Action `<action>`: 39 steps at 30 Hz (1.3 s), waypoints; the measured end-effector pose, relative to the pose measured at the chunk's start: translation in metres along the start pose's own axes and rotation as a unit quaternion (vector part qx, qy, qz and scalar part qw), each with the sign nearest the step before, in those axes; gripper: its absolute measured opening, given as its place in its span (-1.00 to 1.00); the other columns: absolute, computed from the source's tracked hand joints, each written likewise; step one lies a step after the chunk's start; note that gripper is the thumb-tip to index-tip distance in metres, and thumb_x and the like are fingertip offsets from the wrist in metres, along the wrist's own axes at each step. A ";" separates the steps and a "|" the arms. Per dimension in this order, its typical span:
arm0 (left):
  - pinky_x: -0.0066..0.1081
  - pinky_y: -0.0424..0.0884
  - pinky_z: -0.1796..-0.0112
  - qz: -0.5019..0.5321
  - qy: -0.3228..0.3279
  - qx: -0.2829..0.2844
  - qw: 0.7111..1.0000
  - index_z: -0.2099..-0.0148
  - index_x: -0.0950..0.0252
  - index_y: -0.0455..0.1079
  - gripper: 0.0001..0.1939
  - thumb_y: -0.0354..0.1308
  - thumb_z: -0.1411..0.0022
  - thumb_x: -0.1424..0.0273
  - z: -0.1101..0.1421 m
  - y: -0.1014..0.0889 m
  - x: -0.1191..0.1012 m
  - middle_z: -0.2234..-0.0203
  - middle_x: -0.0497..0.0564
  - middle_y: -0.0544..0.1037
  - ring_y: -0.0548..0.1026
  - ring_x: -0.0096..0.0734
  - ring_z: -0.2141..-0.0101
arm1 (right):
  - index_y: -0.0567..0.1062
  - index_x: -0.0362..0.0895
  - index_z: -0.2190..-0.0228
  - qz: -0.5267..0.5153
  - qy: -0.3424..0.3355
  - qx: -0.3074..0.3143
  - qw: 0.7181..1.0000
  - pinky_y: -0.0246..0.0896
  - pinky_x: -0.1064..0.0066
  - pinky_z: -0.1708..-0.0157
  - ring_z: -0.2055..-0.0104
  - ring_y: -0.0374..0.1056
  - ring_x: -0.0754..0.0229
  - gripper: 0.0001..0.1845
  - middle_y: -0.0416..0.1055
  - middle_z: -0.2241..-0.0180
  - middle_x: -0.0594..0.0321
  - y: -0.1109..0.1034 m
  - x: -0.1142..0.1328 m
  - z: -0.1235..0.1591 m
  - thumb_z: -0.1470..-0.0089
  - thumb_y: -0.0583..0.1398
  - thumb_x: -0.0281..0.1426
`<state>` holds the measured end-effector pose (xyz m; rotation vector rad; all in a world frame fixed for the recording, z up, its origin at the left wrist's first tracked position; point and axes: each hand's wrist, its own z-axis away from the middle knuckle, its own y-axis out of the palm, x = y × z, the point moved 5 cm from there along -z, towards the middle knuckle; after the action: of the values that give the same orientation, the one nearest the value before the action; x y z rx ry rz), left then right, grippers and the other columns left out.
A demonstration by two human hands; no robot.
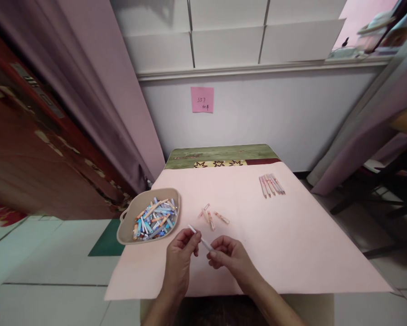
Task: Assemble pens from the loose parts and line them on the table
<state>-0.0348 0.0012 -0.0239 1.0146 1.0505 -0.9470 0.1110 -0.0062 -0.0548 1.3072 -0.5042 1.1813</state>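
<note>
Between my two hands is a slim white pen piece (206, 244), slanting down to the right above the near part of the table. My left hand (185, 242) pinches its upper left end between thumb and fingers, and the tip pokes out beyond them. At its lower right end, the fingers of my right hand (225, 253) are closed on it. Whether it is one piece or two joined pieces, I cannot tell. Just beyond my hands lie a few pinkish, printed pen parts (221, 218), some of them overlapping.
Left of my hands, a beige basket (123, 233) holds many loose pen parts in blue, white and orange. Several pens (272, 185) lie side by side at the far right of the pink-covered table (292, 253). A wall with a pink note (202, 100) stands behind.
</note>
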 end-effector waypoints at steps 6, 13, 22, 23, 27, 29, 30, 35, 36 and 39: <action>-0.45 0.38 0.35 0.006 -0.041 -0.033 0.999 0.29 0.34 0.53 -0.67 0.34 0.04 0.19 0.010 -0.001 0.025 0.41 0.02 0.57 0.48 -0.39 0.38 | 0.47 -0.20 0.38 -0.043 0.029 -0.028 0.998 0.25 0.45 0.41 0.45 0.41 0.26 -0.62 0.52 0.45 0.17 0.015 -0.028 0.003 0.13 0.37 -0.18; -0.35 0.42 0.22 0.015 -0.039 -0.037 0.998 0.13 0.36 0.49 -0.58 0.34 0.02 0.24 0.004 -0.012 0.016 0.35 0.07 0.61 0.54 -0.33 0.33 | 0.55 -0.13 0.37 0.272 -0.145 -0.087 0.947 0.24 0.39 0.33 0.37 0.39 0.17 -0.72 0.50 0.43 0.20 -0.017 0.008 -0.022 -0.06 0.21 -0.17; -0.47 0.28 0.51 0.010 -0.030 0.039 0.999 0.21 0.29 0.25 -0.70 0.22 -0.13 0.23 0.002 -0.005 0.017 0.44 0.01 0.57 0.40 -0.53 0.58 | 0.49 -0.10 0.41 0.618 -0.184 -0.236 0.727 0.13 0.38 0.36 0.32 0.35 0.14 -0.85 0.46 0.36 0.18 -0.058 0.031 -0.065 -0.09 0.15 -0.31; -0.47 0.27 0.51 0.007 -0.032 0.040 0.999 0.22 0.29 0.26 -0.71 0.22 -0.13 0.23 0.002 -0.006 0.017 0.44 0.00 0.56 0.39 -0.54 0.58 | 0.47 -0.10 0.41 0.593 -0.181 -0.244 0.746 0.12 0.39 0.39 0.39 0.33 0.17 -0.85 0.45 0.42 0.22 -0.060 0.032 -0.062 -0.10 0.15 -0.29; -0.49 0.25 0.51 -0.024 -0.009 0.044 0.999 0.22 0.30 0.32 -0.75 0.21 -0.14 0.24 -0.002 -0.011 0.012 0.45 -0.04 0.53 0.31 -0.57 0.58 | 0.44 -0.11 0.32 0.391 -0.183 -0.214 0.877 0.09 0.44 0.50 0.53 0.24 0.25 -0.74 0.38 0.54 0.32 -0.061 0.047 -0.042 -0.06 0.19 -0.17; -0.49 0.26 0.50 -0.058 0.010 0.048 0.997 0.24 0.30 0.36 -0.76 0.22 -0.12 0.25 -0.004 -0.013 0.008 0.46 -0.04 0.52 0.31 -0.55 0.56 | 0.45 -0.12 0.30 0.296 -0.169 -0.157 0.927 0.08 0.47 0.53 0.52 0.24 0.26 -0.69 0.36 0.55 0.33 -0.052 0.058 -0.030 -0.02 0.23 -0.14; -0.49 0.27 0.48 -0.080 0.023 0.052 0.995 0.24 0.30 0.38 -0.77 0.23 -0.11 0.26 -0.005 -0.013 0.005 0.46 -0.04 0.52 0.33 -0.53 0.53 | 0.46 -0.12 0.29 0.269 -0.156 -0.137 0.941 0.07 0.48 0.55 0.53 0.23 0.26 -0.68 0.33 0.58 0.34 -0.047 0.062 -0.024 -0.01 0.24 -0.14; -0.45 0.33 0.29 -0.187 0.098 0.084 0.974 0.26 0.26 0.43 -0.83 0.20 -0.16 0.28 -0.005 -0.009 -0.011 0.40 -0.05 0.50 0.42 -0.41 0.33 | 0.47 -0.14 0.35 0.226 -0.147 -0.108 0.957 -0.03 0.52 0.59 0.57 0.11 0.33 -0.73 0.30 0.60 0.36 -0.030 0.075 -0.006 0.01 0.27 -0.19; -0.45 0.33 0.27 -0.202 0.108 0.087 0.970 0.26 0.26 0.43 -0.84 0.19 -0.16 0.28 -0.004 -0.008 -0.013 0.40 -0.05 0.50 0.43 -0.40 0.33 | 0.47 -0.14 0.35 0.221 -0.148 -0.104 0.958 -0.04 0.52 0.59 0.57 0.10 0.34 -0.73 0.30 0.60 0.36 -0.029 0.074 -0.006 0.01 0.27 -0.20; -0.44 0.34 0.24 -0.231 0.125 0.095 0.960 0.27 0.26 0.43 -0.84 0.18 -0.18 0.27 -0.001 -0.007 -0.016 0.40 -0.06 0.50 0.44 -0.40 0.32 | 0.47 -0.15 0.35 0.211 -0.143 -0.090 0.963 -0.03 0.52 0.58 0.56 0.10 0.33 -0.74 0.30 0.60 0.36 -0.028 0.069 -0.007 0.00 0.27 -0.21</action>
<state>-0.0452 0.0026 -0.0100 1.0866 1.4701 -1.3434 0.1593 0.0309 -0.0114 1.2521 -1.1207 1.2595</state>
